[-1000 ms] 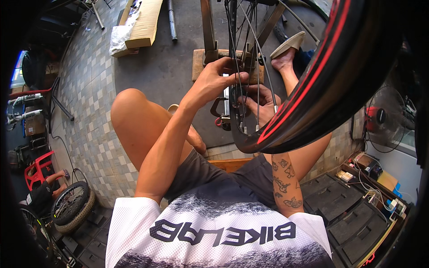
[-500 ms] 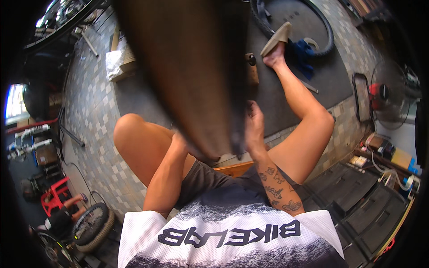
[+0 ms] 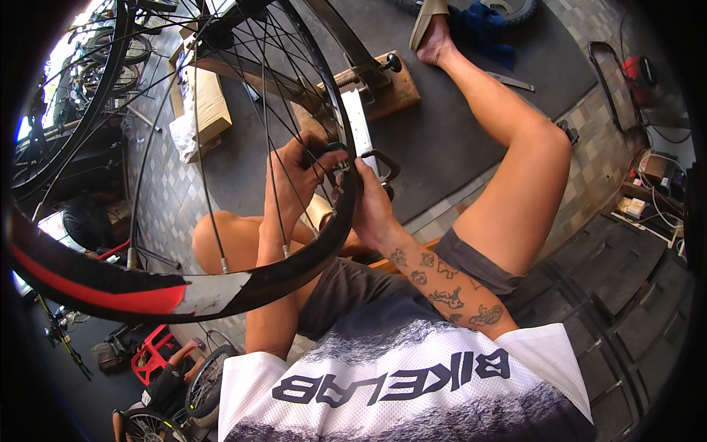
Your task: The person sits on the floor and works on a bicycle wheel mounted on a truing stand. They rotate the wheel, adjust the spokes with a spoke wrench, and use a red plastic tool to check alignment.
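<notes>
A spoked bicycle wheel (image 3: 276, 276) with a black, red and silver rim fills the left of the head view, held in a truing stand (image 3: 335, 37). Behind the spokes, my left hand (image 3: 289, 175) is closed, pinching a small dark green spoke wrench (image 3: 335, 149) against a spoke end at the rim's inner side. My right hand (image 3: 374, 210) is closed about the outer side of the same rim stretch, its thumb close to the wrench. The rim hides some of its fingers.
The stand has a wooden base (image 3: 403, 92) on a dark mat (image 3: 434, 158). An open cardboard box (image 3: 213, 107) lies left of it. Black drawers (image 3: 567, 295) stand at the right. Another person (image 3: 162, 387) is by a red chair (image 3: 153, 353) at lower left.
The wheel, blurred and nearly edge-on before, now appears sharply from its spoked side, farther left. The view has shifted. My left hand, mostly hidden earlier, now shows with the wrench.
</notes>
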`<state>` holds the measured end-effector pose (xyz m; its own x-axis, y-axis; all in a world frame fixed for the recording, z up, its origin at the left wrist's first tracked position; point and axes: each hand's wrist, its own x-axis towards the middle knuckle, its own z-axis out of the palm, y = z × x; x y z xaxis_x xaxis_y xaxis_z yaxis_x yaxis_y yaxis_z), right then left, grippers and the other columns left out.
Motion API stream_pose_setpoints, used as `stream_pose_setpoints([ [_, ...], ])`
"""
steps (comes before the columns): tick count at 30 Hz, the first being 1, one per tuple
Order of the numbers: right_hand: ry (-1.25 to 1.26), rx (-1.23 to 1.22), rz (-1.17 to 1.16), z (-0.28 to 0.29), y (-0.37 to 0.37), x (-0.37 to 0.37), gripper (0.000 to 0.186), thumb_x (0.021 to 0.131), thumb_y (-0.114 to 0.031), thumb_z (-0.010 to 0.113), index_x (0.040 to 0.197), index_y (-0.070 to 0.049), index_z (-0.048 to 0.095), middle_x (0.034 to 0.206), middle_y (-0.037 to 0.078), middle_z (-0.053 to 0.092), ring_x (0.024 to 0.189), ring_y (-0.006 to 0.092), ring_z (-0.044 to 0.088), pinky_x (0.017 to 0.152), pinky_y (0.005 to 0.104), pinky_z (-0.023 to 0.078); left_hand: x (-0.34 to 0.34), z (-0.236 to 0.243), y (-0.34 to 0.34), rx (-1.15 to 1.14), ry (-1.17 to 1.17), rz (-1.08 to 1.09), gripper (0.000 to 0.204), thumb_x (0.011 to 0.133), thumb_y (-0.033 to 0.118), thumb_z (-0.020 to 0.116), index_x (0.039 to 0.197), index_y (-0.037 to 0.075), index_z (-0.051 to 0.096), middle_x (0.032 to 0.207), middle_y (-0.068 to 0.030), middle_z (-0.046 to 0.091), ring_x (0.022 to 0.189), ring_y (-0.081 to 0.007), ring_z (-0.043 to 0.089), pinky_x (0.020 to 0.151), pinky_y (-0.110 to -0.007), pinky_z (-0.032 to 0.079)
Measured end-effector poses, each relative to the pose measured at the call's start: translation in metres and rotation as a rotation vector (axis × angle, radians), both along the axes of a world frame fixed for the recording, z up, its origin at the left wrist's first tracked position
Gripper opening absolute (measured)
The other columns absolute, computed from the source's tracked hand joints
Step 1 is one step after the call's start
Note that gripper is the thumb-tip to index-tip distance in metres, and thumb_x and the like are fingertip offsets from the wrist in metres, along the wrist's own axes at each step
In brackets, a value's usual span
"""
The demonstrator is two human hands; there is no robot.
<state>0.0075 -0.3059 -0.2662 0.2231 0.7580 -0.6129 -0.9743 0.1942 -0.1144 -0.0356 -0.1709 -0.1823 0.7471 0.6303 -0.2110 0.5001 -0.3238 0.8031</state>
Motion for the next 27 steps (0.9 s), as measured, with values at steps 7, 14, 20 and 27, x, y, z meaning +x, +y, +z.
stream_pose_setpoints([
  [7,-0.023,-0.025,0.108,0.003,0.008,0.002,0.049,0.106,-0.063,0.045,0.102,-0.015,0.056,0.076,0.001,0.059,0.06,0.0151,0.064,0.044,0.0297,0.039,0.004,0.003,0.006,0.009,0.032,-0.024,0.025,0.088,0.018,0.086,0.09,0.001,0.068,0.068,-0.0013,0.065,0.059,-0.0052,0.053,0.052,-0.027,0.039],
  [14,0.042,-0.068,0.064,0.016,0.006,-0.003,0.044,0.102,-0.056,0.056,0.088,-0.014,0.059,0.074,0.0,0.056,0.062,0.0174,0.057,0.057,0.0346,0.051,0.005,0.016,0.009,0.046,0.137,-0.137,0.028,0.087,0.022,0.088,0.088,0.004,0.067,0.06,0.0041,0.056,0.051,-0.0034,0.046,0.045,-0.026,0.034],
  [20,0.069,-0.131,-0.022,0.031,0.007,-0.009,0.044,0.105,-0.054,0.053,0.09,-0.013,0.058,0.071,0.002,0.055,0.057,0.0187,0.057,0.053,0.0353,0.051,0.007,0.026,0.013,-0.199,0.291,-0.163,0.03,0.09,0.025,0.085,0.088,0.002,0.067,0.063,0.003,0.056,0.057,-0.0041,0.047,0.05,-0.028,0.037],
  [27,0.154,-0.062,-0.065,0.053,0.0,-0.016,0.04,0.11,-0.048,0.045,0.101,-0.011,0.059,0.082,0.002,0.057,0.067,0.0167,0.058,0.057,0.034,0.051,0.004,0.04,0.015,-0.237,0.261,-0.325,0.035,0.098,0.033,0.078,0.091,0.0,0.069,0.07,0.0006,0.059,0.068,-0.0063,0.048,0.059,-0.029,0.04],
])
